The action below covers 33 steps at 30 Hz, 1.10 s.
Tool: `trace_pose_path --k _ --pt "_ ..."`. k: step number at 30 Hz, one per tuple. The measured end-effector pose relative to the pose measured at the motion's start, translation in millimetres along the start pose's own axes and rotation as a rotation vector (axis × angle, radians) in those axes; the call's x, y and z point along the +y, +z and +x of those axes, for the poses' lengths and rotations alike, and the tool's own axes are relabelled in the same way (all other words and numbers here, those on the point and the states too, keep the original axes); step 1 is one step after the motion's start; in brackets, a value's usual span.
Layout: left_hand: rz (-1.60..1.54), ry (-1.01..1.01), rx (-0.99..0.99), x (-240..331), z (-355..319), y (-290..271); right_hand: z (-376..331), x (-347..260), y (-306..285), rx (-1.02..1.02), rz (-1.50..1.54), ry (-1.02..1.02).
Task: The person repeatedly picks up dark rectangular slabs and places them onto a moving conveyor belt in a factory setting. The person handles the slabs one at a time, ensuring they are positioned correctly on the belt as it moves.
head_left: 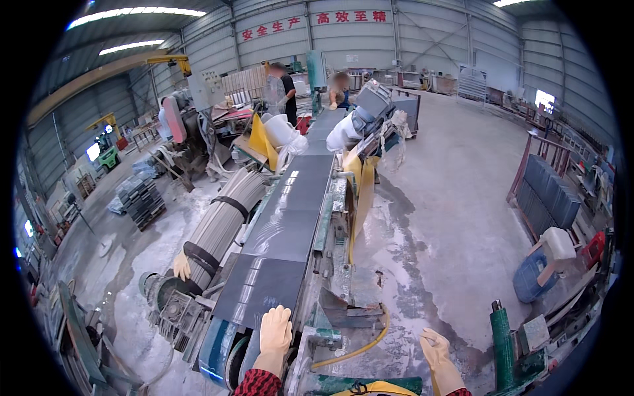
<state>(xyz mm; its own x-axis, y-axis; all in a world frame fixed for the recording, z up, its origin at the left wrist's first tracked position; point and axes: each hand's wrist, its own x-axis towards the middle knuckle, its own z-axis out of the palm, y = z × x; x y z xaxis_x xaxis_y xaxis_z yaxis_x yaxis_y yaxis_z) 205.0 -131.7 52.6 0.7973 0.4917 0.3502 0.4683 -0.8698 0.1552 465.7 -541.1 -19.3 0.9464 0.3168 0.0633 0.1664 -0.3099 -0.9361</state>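
head view, high, looking down conveyor (290,211)

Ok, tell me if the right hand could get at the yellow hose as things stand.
Probably yes: the right hand hangs open in a glove over the wet floor, with the yellow hose curving just to its left and nothing visible between them.

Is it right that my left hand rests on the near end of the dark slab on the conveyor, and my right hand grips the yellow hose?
Not quite. In the head view the left hand does rest on the dark slab on the conveyor, but the right hand hangs free, apart from the yellow hose.
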Motion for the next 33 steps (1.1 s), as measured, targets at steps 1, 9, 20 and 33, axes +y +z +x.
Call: trace_pose_path --k 1,9,20,33 --pt "0.003 -0.001 0.001 2.9 -6.3 -6.0 -0.8 -3.8 4.5 -0.028 0.051 0.026" --pt "-0.105 -0.021 0.015 12.0 -49.1 -18.8 -25.4 120.4 -18.9 -0.097 0.050 0.222" --pt "0.013 -0.217 0.123 -25.7 -49.9 -19.5 -80.5 225.4 -114.4 -0.303 -0.844 0.485" --pt "0.187 -0.417 0.093 -30.2 17.7 -8.8 -34.1 186.2 -90.0 -0.510 -0.743 0.385"
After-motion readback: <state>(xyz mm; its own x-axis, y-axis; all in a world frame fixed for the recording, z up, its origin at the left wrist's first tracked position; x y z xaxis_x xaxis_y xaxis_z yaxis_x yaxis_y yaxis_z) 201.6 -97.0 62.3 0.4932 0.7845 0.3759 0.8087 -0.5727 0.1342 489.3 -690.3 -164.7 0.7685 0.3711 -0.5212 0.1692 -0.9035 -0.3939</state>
